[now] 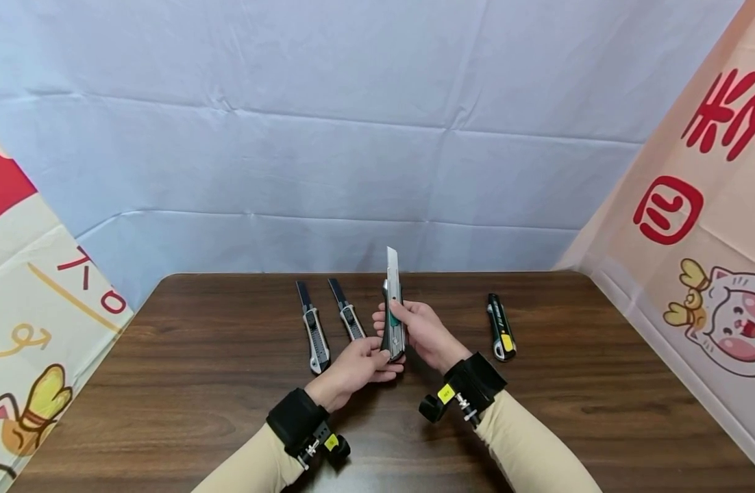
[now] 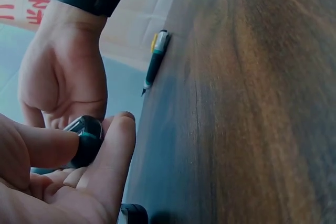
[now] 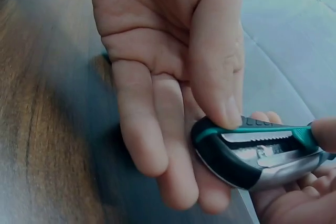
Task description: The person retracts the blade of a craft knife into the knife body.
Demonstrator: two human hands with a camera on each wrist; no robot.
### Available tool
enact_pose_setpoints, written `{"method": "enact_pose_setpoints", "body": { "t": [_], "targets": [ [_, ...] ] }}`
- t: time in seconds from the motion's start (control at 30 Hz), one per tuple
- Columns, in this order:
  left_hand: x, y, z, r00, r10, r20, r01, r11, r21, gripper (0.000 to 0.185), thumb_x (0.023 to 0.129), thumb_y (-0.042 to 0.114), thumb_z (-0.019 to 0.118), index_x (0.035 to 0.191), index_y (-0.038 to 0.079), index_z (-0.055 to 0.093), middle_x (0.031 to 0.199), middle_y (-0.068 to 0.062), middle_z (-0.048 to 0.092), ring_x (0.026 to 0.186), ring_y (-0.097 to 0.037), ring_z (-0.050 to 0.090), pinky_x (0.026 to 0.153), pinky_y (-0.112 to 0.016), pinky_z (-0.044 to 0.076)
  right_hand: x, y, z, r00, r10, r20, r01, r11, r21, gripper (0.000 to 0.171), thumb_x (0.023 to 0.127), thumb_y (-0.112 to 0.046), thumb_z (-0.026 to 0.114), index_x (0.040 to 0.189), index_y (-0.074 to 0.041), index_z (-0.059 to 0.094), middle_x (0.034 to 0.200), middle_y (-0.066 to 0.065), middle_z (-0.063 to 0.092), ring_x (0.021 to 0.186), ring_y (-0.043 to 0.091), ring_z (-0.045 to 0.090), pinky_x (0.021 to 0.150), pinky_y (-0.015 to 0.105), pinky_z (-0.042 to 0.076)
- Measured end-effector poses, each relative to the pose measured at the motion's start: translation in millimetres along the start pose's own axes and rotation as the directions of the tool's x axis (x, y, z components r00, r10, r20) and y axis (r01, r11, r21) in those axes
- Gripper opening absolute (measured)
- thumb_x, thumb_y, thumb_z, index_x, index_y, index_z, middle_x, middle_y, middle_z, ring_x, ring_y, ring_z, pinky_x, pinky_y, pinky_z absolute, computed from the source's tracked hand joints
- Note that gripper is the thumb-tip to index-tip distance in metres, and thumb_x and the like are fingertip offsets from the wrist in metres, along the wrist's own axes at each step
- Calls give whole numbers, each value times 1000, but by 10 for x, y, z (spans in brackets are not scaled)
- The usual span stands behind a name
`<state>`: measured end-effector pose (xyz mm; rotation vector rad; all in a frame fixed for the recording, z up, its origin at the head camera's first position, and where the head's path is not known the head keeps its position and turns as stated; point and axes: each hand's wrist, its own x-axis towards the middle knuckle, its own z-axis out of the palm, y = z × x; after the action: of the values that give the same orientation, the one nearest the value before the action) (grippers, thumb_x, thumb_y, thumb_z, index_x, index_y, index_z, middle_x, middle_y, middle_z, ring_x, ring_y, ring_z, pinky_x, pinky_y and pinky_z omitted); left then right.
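Left hand (image 1: pixel 353 370): pinching the butt end of a green-and-black utility knife (image 1: pixel 394 339).
Right hand (image 1: pixel 429 332): grasping that knife higher up, thumb on its face.
Knife: above the wooden table (image 1: pixel 168 390), between both hands (from where I stand, pale blade (image 1: pixel 392 270) well out).
Two grey cutters (image 1: pixel 316 337) (image 1: pixel 351 320): on the table's left, dark blades (image 1: pixel 303 295) extended.
Yellow-marked cutter (image 1: pixel 502 329): well apart, on the right.
Backdrop (image 1: pixel 328 164): creased pale cloth.

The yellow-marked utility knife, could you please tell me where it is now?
In the head view, the yellow-marked utility knife lies on the right side of the brown table, to the right of both hands.
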<state>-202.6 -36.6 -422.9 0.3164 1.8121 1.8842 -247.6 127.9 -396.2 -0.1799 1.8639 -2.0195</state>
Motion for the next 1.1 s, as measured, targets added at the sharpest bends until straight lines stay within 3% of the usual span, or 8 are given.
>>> {"method": "enact_pose_setpoints", "body": {
  "t": [0.2, 0.5, 0.87, 1.1],
  "targets": [
    [-20, 25, 25, 1000, -11, -1, 11, 1000, 2, 41, 107, 11, 35, 143, -9, 38, 130, -26, 59, 122, -33, 60, 98, -36, 55, 3, 7, 2, 1000, -16, -9, 15, 999, -39, 40, 107, -24, 38, 131, 5, 50, 127, 23, 61, 98, 11, 67, 95, 30, 56],
    [-27, 38, 37, 1000, -12, -4, 12, 1000, 27, 40, 106, 9, 35, 141, -11, 39, 126, -27, 61, 120, -33, 61, 97, -37, 55, -27, 23, 10, 999, -32, -21, 30, 995, -91, 39, 107, -23, 38, 132, 5, 49, 128, 22, 60, 99, 12, 67, 98, 34, 54],
    [-17, 28, 30, 1000, -10, -14, 11, 998, 59, 39, 106, 9, 36, 140, -10, 41, 123, -25, 63, 115, -31, 64, 94, -36, 57, -15, 23, 14, 999, -37, -27, 34, 994, -105, 36, 107, -18, 38, 132, 5, 48, 124, 21, 62, 96, 13, 67, 92, 29, 56],
    [-20, 35, 35, 1000, -5, -17, 6, 998, 60, 39, 106, 9, 36, 140, -10, 41, 122, -25, 63, 115, -32, 64, 94, -36, 57, -23, 22, 7, 999, -37, -11, 36, 994, -101, 35, 107, -16, 37, 134, 4, 47, 131, 27, 57, 97, 13, 67, 92, 29, 56]
  ]
}}
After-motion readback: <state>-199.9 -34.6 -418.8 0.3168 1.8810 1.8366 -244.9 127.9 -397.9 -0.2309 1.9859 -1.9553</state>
